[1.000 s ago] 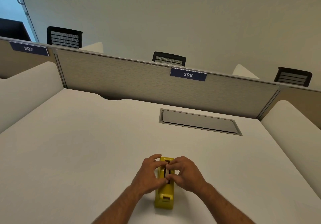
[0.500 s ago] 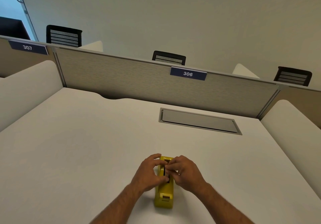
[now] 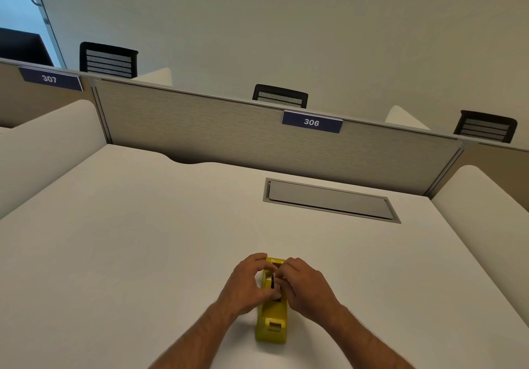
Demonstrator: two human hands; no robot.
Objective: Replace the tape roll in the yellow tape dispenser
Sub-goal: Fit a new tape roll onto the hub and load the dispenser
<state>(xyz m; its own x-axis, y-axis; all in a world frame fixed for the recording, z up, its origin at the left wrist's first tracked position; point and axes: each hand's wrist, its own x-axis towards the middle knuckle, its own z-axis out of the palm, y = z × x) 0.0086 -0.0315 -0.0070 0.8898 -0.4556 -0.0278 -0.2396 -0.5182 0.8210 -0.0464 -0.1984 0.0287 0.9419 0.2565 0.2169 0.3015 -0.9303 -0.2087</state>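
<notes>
Both hands barely moved: left hand (image 3: 248,283) and right hand (image 3: 304,283) pinch the tape roll (image 3: 275,283) in the yellow tape dispenser (image 3: 272,321), near the desk's (image 3: 114,254) front edge; lift it straight, evenly.

— Where does the tape dispenser (image 3: 272,314) sit?
— On the desk (image 3: 143,240), at its six o'clock edge, between both hands.
— And beyond it?
— A hatch (image 3: 329,200) at one o'clock; the partition (image 3: 200,128) stands behind at twelve.

Blue label (image 3: 312,122) on the desk partition (image 3: 200,128) reads "306"; another blue label (image 3: 51,78) reads "307".
</notes>
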